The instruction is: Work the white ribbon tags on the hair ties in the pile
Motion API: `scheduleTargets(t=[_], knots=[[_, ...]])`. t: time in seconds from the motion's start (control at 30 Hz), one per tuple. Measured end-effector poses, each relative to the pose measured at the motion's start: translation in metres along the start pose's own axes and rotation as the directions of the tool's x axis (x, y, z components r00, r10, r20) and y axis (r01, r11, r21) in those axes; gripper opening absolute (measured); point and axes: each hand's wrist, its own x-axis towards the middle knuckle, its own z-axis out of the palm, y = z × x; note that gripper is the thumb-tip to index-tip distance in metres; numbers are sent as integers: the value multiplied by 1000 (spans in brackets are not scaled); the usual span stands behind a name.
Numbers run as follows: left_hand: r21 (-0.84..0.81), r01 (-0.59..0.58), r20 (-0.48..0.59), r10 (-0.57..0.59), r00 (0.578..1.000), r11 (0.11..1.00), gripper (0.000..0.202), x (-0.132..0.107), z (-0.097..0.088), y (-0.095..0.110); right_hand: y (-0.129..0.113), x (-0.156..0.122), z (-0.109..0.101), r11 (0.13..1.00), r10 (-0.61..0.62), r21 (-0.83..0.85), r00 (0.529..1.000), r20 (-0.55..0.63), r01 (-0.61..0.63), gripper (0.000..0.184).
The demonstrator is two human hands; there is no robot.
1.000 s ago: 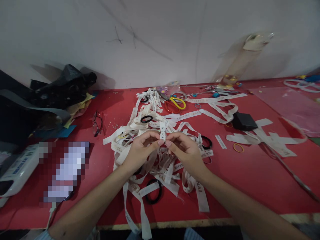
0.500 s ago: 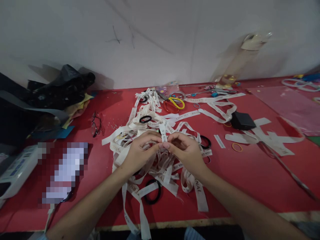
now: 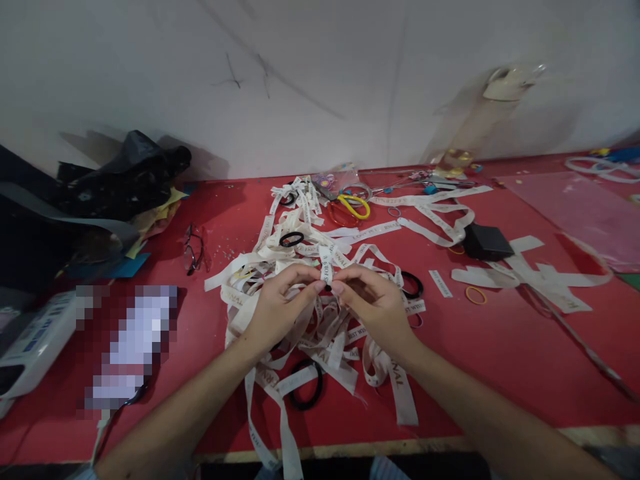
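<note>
Between my two hands a short piece of white printed ribbon (image 3: 326, 265) stands upright, with a small black bit (image 3: 328, 287) showing at its lower end; what that bit belongs to is hidden. My left hand (image 3: 280, 307) pinches the ribbon from the left, thumb against fingers. From the other side my right hand (image 3: 376, 303) grips it the same way, its thumb close to the left thumb. Below and around both hands spreads a tangled heap of printed ribbon (image 3: 327, 360). Black hair ties lie in it, one (image 3: 306, 385) in front and another (image 3: 411, 285) to the right.
Scissors (image 3: 354, 207) with yellow and red handles lie behind the heap. Eyeglasses (image 3: 193, 250) and a blurred phone (image 3: 133, 347) are on the left of the red table (image 3: 210, 373). To the right are a black box (image 3: 486, 241), a yellow rubber band (image 3: 476, 295) and a thin metal tool (image 3: 575, 337).
The ribbon piece between my fingers has turned slightly, and a black bit now shows at its lower end. My thumbs have moved a little apart.
</note>
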Motion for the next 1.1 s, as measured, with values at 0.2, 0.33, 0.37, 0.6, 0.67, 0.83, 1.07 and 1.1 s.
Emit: scheduleTargets(t=[0.2,0.33,0.37,0.6,0.67,0.83,1.07,1.1], knots=[[257,-177,48,170,984,950,12,-2,-1,-1,0,3,-1,992,116,39,993,12,-116,28],[352,-256,119,229,966,900,13,-1,-2,-5,1,7,-3,982,185,8,979,89,-187,32],[361,-259,128,228,965,896,13,0,-3,-6,2,7,-3,981,192,2,977,97,-193,31],[144,-48,68,38,997,988,13,-1,-1,-2,2,8,-4,991,131,-21,989,68,-130,24],[112,-29,68,21,997,993,12,0,-1,-1,2,8,-3,993,115,-29,992,52,-114,25],[86,-9,82,2,997,996,15,2,-2,0,1,7,-4,997,83,-8,996,20,-83,21],[141,-79,50,72,996,987,7,0,0,-1,5,6,-4,995,97,24,993,69,-99,22],[164,-98,46,91,995,982,7,0,0,-2,5,5,-4,993,111,38,991,70,-113,22]])
